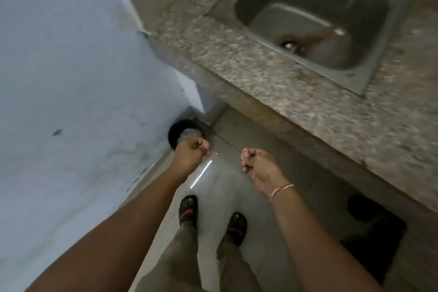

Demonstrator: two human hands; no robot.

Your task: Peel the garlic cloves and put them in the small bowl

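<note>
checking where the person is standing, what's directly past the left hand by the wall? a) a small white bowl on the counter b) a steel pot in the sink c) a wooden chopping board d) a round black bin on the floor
d: the left hand, fingers curled, sits just in front of a round black bin on the grey tiled floor where the pale blue wall meets the speckled granite counter.

right hand (pixel 257 165): curled fingers hide contents | bin (pixel 176 131): partly behind left hand (pixel 189 153) | sink (pixel 315 19): blurred, cut off

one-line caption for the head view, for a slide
Two curled hands, left hand and right hand, held above the floor beside a speckled granite counter.
</note>
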